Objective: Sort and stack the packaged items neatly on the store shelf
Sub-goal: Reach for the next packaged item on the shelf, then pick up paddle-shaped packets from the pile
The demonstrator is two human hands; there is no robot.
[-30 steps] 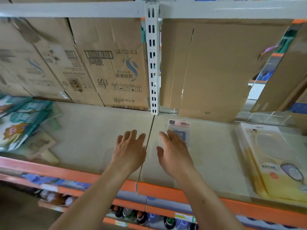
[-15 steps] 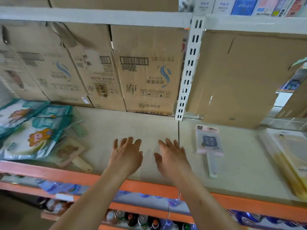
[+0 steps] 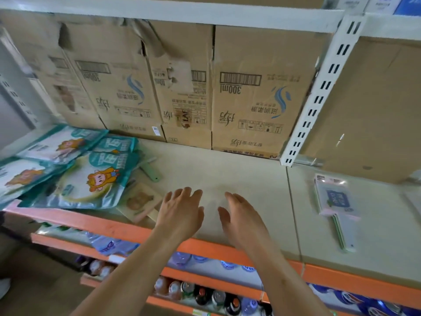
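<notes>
2 hands reach over the shelf (image 3: 227, 169), left hand (image 3: 180, 212) and right hand (image 3: 241, 216) both flat, fingers straight, holding nothing; teal packets (image 3: 91, 179) lie left, pink package (image 3: 335, 199) right.

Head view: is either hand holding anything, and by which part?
Nothing is held. The left hand and right hand are both open, fingers straight, over a bare stretch of the shelf.

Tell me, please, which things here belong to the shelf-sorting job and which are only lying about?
Job: teal cartoon packets; tan flat pack; pink-card pack; shelf board; left hand and right hand, both empty.
Lying about: cardboard boxes behind; bottles below; white slotted upright.
</notes>
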